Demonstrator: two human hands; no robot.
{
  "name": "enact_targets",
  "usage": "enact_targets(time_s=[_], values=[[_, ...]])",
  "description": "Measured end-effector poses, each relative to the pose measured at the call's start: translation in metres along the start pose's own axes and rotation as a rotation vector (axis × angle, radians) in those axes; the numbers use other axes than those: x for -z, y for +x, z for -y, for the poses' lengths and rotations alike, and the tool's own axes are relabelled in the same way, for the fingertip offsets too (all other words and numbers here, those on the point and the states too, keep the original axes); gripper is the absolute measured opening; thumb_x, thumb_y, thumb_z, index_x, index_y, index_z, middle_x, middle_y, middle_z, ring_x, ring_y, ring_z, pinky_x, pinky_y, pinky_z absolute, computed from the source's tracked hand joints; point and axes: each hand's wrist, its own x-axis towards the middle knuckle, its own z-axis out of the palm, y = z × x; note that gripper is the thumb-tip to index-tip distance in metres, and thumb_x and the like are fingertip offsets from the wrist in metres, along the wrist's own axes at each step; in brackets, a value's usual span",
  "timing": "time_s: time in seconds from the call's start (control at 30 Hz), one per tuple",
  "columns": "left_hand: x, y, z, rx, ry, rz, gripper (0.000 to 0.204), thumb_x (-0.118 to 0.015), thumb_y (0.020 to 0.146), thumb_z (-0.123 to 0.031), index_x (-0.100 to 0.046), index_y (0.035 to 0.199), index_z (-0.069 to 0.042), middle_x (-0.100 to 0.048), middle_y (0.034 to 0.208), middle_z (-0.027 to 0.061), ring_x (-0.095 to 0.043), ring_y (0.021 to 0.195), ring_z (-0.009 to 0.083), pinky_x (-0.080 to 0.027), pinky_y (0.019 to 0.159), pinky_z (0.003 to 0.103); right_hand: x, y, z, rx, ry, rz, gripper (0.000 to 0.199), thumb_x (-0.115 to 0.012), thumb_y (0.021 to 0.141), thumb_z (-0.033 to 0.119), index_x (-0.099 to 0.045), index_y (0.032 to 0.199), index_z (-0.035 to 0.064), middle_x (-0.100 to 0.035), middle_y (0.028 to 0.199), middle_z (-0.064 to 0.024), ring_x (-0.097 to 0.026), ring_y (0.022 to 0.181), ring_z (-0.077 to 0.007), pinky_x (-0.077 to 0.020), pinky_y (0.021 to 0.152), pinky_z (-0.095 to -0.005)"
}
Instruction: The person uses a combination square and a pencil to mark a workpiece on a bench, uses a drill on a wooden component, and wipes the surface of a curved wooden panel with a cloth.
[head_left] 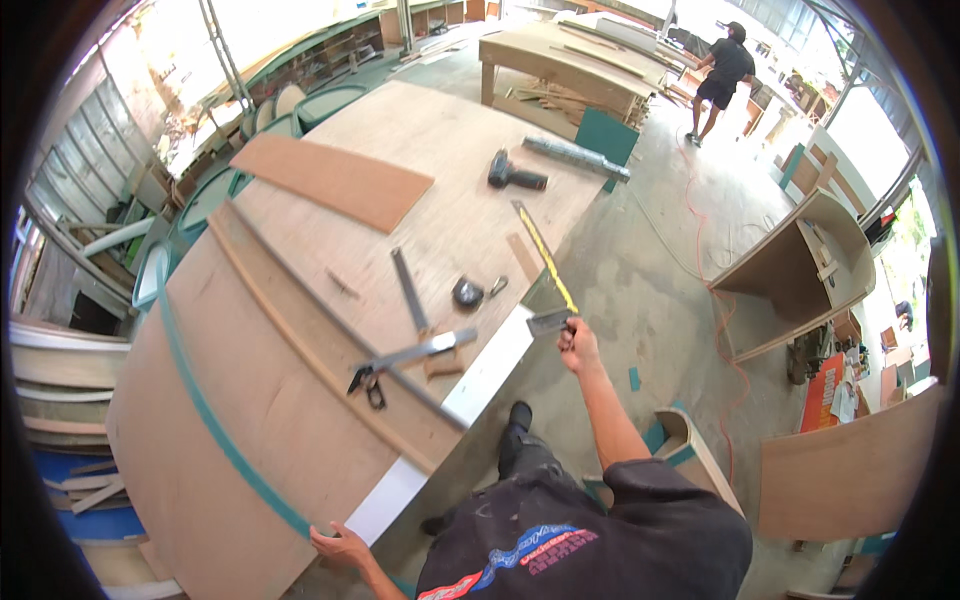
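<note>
Head view: right hand closed on the handle of a try square, yellow blade raised over the workbench's right edge. Left hand grips the near corner of a curved plywood panel. On the bench: clamp, tape measure, drill, brown board
</note>
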Motion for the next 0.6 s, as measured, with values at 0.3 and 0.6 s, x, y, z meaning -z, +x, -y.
enact_targets(time_s=[0.3,0.6], values=[[-0.097,0.026,-0.382,-0.840,-0.137,0.440,0.054,-0.068,0.085,-0.019,-0.054,0.134,-0.003,-0.059,0.131,0.0174,-0.051,0.126,0.0355,-0.037,0.109,0.050,0.043,0.054,0.075,-0.115,-0.088,-0.066,0.018,-0.060,0.093,0.014,-0.051,0.077,0.0126,-0.042,0.059,0.0021,-0.043,0.049,-0.0117,-0.0321,0.047,-0.0288],[-0.135,0.099,-0.440,-0.781,0.342,1.130,0.039,-0.067,0.089,-0.035,-0.066,0.115,-0.007,-0.068,0.113,0.0227,-0.064,0.110,0.0378,-0.045,0.097,0.050,0.132,0.008,0.145,0.114,-0.258,-0.192,0.009,-0.057,0.091,0.009,-0.056,0.082,0.0092,-0.051,0.064,0.0014,-0.048,0.048,-0.0098,-0.0370,0.046,-0.0264]])
